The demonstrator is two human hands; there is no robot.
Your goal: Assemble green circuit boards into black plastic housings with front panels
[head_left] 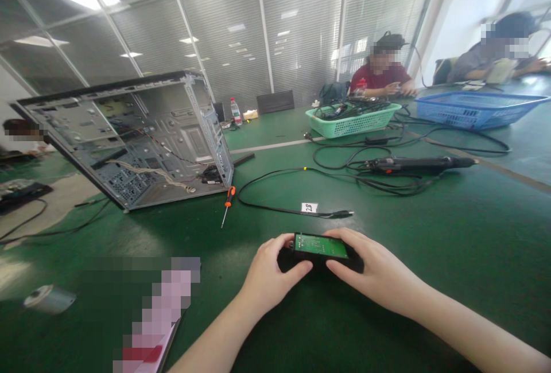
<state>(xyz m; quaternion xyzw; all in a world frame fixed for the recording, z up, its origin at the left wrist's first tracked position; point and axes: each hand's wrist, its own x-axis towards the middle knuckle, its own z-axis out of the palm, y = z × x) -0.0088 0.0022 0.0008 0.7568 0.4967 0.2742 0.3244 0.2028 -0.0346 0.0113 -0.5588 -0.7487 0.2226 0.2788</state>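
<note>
Between my two hands is a black casing with a green circuit board [321, 245] showing on its upper face. My left hand [275, 267] grips its left end, thumb along the near side. On the right end, my right hand [365, 258] is closed the same way, fingers over the far edge. The casing's underside is hidden. Beyond it lies a black cable [279, 210] with a plug at its end, beside a small white label [309, 208] marked with a number. An orange-handled screwdriver [229, 201] rests on the green table to the left.
An opened computer case [172, 132] stands at the left. A black electric screwdriver [422, 164], a green basket [353, 125] of cables and a blue basket [477, 110] are at the right. A metal cylinder [50, 299] lies front left. Two people sit across the table.
</note>
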